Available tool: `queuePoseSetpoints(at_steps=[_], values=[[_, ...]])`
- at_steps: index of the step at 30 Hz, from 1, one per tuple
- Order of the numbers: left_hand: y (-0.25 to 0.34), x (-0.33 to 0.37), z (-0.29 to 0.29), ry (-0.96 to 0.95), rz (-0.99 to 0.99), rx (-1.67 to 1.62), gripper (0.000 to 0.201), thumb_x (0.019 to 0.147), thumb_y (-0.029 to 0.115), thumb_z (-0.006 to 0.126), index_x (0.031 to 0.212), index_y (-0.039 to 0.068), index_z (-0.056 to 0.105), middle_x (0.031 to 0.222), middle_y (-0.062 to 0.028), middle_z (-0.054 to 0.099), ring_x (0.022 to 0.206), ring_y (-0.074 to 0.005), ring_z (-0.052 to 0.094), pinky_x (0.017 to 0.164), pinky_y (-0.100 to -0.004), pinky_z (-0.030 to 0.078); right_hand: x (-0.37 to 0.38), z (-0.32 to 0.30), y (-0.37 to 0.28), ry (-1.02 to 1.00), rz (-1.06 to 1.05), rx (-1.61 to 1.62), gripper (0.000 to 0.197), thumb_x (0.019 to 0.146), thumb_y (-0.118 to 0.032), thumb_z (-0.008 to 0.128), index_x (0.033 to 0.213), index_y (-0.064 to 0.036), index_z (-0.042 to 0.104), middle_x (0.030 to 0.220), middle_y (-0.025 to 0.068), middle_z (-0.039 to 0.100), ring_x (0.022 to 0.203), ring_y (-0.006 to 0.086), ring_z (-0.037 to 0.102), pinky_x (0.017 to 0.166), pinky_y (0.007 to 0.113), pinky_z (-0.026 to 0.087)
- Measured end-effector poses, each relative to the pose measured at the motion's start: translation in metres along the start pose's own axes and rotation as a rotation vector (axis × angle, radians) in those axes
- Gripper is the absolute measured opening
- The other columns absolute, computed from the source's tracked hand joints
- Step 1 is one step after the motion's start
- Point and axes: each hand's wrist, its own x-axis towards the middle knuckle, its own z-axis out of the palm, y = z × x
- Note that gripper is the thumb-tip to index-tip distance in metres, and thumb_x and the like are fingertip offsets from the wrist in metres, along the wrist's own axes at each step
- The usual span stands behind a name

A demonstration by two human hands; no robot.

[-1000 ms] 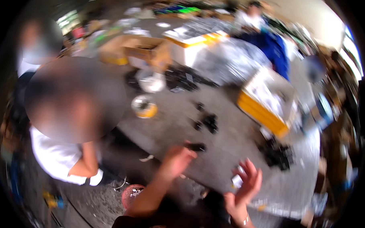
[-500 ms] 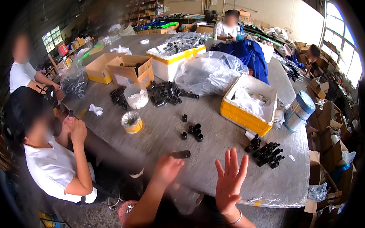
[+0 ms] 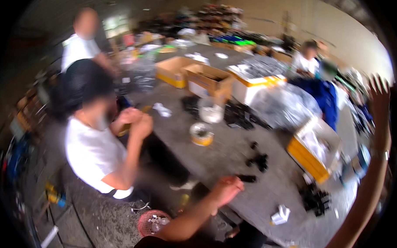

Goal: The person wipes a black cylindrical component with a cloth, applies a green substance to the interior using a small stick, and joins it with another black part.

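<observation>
My left hand [image 3: 228,188] is closed on a short black cylindrical part [image 3: 247,178], held over the near side of the table. Raised far out to the right, my right hand [image 3: 379,90] has its fingers spread and holds nothing. Beyond the held part lies a small group of black caps or sleeves [image 3: 259,161]. A white crumpled piece [image 3: 280,214], perhaps paper or plastic, rests near the table's front edge. Right of it stands a cluster of black parts [image 3: 315,201]. Motion blur softens the details.
On the grey table [image 3: 182,155] are a yellow-banded tub [image 3: 201,140], a cardboard box [image 3: 212,86], a yellow-and-white foam box [image 3: 302,159], clear plastic bags [image 3: 285,105] and blue cloth [image 3: 315,91]. A person in white [image 3: 94,149] sits close on my left. A pink basket [image 3: 144,226] stands below.
The view has swung left. My right hand has risen from over the table to the far right. The white crumpled piece now shows near the front edge. My left hand keeps the black part.
</observation>
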Motion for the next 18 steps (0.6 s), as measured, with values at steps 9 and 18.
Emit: queuePoseSetpoints(at_steps=[9, 18], values=[[0.02, -0.019, -0.001, 0.013, 0.061, -0.039, 0.01, 0.096, 0.013, 0.058, 0.1, 0.01, 0.066, 0.09, 0.0033, 0.051, 0.084, -0.0121, 0.046, 0.083, -0.0331, 0.039, -0.333, 0.058, -0.092, -0.321, 0.01, 0.658, 0.052, 0.095, -0.028, 0.053, 0.138, -0.0012, 0.038, 0.131, 0.0148, 0.048, 0.117, 0.0272, 0.048, 0.099, 0.043, 0.037], [0.016, -0.011, 0.007, -0.03, 0.02, -0.066, 0.018, 0.096, 0.016, 0.058, 0.111, 0.006, 0.061, 0.089, 0.0013, 0.053, 0.085, -0.0141, 0.047, 0.084, -0.037, 0.038, -0.463, 0.026, 0.013, -0.131, 0.275, 0.102, 0.052, 0.091, -0.025, 0.066, 0.128, 0.0055, 0.046, 0.113, 0.0182, 0.061, 0.099, 0.0293, 0.062, 0.087, 0.041, 0.051]])
